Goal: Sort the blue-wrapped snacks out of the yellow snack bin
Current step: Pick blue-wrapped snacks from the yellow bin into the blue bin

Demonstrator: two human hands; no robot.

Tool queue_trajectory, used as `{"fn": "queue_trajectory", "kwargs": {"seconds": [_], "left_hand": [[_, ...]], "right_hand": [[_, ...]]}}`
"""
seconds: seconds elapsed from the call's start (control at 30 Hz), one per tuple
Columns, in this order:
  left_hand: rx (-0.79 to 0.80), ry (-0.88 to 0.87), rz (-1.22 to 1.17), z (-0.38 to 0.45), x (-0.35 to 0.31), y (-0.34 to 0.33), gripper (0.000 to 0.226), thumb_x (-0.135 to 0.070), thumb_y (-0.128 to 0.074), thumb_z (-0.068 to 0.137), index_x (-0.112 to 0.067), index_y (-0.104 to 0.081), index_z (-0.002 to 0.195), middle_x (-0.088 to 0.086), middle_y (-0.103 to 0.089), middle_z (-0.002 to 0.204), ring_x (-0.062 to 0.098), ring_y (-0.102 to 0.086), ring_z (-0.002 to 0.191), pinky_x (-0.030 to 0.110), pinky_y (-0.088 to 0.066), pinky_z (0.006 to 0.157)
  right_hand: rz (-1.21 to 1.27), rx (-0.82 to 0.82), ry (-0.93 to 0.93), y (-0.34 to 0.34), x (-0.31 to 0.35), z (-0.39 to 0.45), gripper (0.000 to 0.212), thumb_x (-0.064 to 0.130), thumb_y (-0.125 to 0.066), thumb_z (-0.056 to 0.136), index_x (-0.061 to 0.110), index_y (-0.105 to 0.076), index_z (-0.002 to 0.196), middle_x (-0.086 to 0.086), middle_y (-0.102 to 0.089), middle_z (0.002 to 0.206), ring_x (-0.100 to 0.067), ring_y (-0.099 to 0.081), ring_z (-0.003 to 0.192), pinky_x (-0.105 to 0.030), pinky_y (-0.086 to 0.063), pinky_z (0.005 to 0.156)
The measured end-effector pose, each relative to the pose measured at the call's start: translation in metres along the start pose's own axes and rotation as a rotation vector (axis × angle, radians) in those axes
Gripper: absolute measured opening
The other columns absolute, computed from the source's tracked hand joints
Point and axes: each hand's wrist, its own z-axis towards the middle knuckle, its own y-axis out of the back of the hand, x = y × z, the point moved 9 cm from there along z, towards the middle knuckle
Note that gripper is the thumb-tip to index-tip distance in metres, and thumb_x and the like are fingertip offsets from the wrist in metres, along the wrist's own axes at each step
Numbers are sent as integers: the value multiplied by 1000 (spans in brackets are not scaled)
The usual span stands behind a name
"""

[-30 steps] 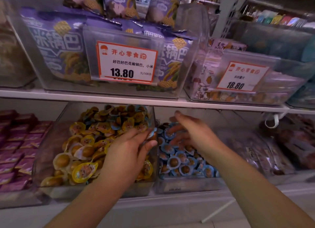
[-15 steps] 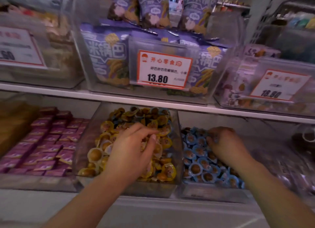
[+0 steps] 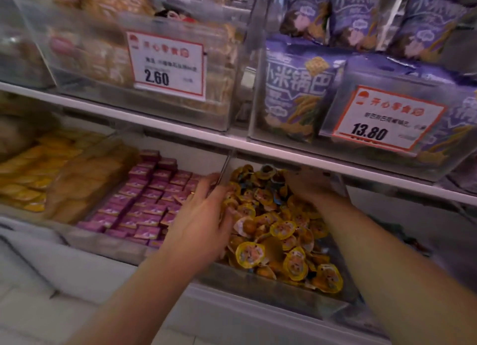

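The clear yellow snack bin [image 3: 258,289] on the lower shelf holds several round yellow-lidded snack cups [image 3: 282,230]. A few blue-rimmed cups [image 3: 268,169] show among them at the back, blurred. My left hand [image 3: 201,226] lies over the bin's left wall, its fingers stretched toward the back and its thumb side on the yellow pile. My right hand [image 3: 309,188] reaches deep into the bin's back right corner under the shelf edge. Its fingers are down in the pile, and blur hides whether they hold a cup.
A bin of purple packets [image 3: 144,202] adjoins on the left, then a bin of orange packs [image 3: 31,174]. The white shelf edge [image 3: 284,155] hangs low over the bin's back. Above stand clear bins with price tags 2.60 [image 3: 167,63] and 13.80 [image 3: 384,117].
The view swung left, so the blue snack bin is out of sight. My right hand left that bin and went into the back of the yellow bin. My left hand shifted to the bin's left wall.
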Motion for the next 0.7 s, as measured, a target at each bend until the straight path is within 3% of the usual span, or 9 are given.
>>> {"fn": "queue_trajectory", "kwargs": {"seconds": [0.1, 0.23, 0.33, 0.43, 0.5, 0.57, 0.63, 0.7], "left_hand": [[-5, 10, -52, 3, 0, 0, 48, -25, -55, 91, -28, -48, 138, -2, -34, 147, 24, -51, 125, 37, -46, 98], [26, 38, -94, 2, -2, -6, 45, -27, -55, 92, -29, -48, 136, -2, -28, 147, 26, -55, 118, 40, -49, 96], [41, 53, -89, 1, -3, -11, 45, -28, -55, 91, -28, -47, 135, -7, -21, 148, 29, -56, 116, 49, -50, 95], [40, 73, -94, 2, -1, -11, 48, -29, -54, 91, -30, -45, 138, -7, -21, 150, 27, -52, 122, 48, -48, 99], [22, 74, -77, 2, -2, -9, 49, -29, -52, 91, -29, -45, 139, -2, -25, 151, 27, -50, 125, 46, -45, 102], [-49, 29, -1, 2, -10, 0, 48, -27, -52, 89, -25, -48, 137, 2, -30, 149, 28, -44, 130, 48, -40, 106], [-135, -70, 65, 3, -25, 9, 46, -25, -53, 87, -20, -52, 132, 7, -38, 145, 30, -37, 137, 51, -36, 110], [-157, -154, 56, 1, -39, 7, 44, -26, -54, 88, -20, -51, 132, 7, -42, 143, 28, -41, 133, 49, -39, 108]], "right_hand": [[36, -6, -18, -18, -4, 15, 68, 65, -42, 93, 19, -48, 142, -16, -49, 146, -38, -47, 132, -47, -38, 110], [171, 85, 77, -30, 8, 25, 57, 72, -46, 87, 29, -66, 120, -7, -62, 133, -29, -58, 120, -41, -44, 104], [278, 163, 146, -41, 23, 32, 36, 62, -55, 87, 33, -72, 100, -1, -70, 118, -23, -64, 109, -38, -48, 100], [516, 316, 118, -54, 39, 29, 35, 48, -62, 89, 21, -76, 107, 2, -77, 99, -20, -72, 93, -39, -54, 92], [541, 369, 147, -54, 50, 20, 30, 44, -63, 89, 18, -78, 92, -4, -78, 89, -25, -73, 86, -41, -55, 89], [496, 417, 185, -50, 59, 0, 30, 44, -67, 79, 17, -78, 74, -8, -76, 78, -25, -71, 72, -38, -55, 73], [562, 464, 225, -42, 64, -23, 31, 47, -68, 65, 20, -80, 74, -11, -77, 84, -24, -68, 74, -36, -53, 73], [660, 496, 274, -31, 61, -44, 31, 46, -69, 64, 23, -81, 80, -8, -77, 94, -20, -70, 85, -31, -53, 78]]}}
